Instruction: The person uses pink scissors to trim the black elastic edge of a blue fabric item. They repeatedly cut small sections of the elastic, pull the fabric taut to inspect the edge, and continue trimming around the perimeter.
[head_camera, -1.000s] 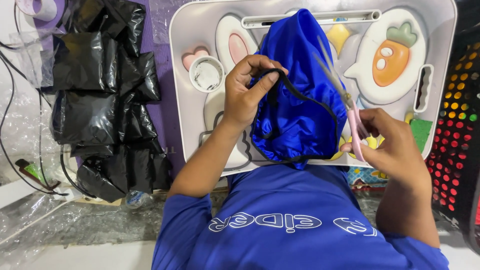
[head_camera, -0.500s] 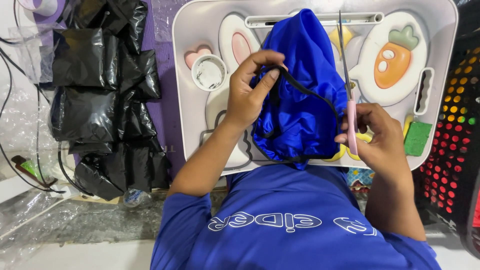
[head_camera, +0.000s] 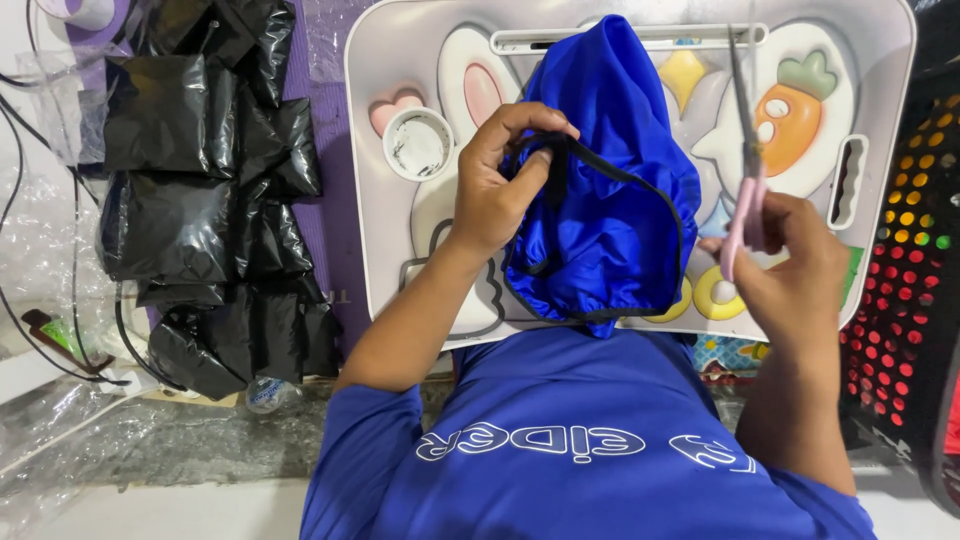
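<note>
Here, the left hand (head_camera: 497, 190) pinches the black trim (head_camera: 600, 175) of the blue cloth (head_camera: 610, 200) over the tray (head_camera: 400, 60). The right hand (head_camera: 790, 260) grips pink scissors (head_camera: 745, 190), tips up. Best to pull the trim tight and keep fingers away from the blades.
</note>
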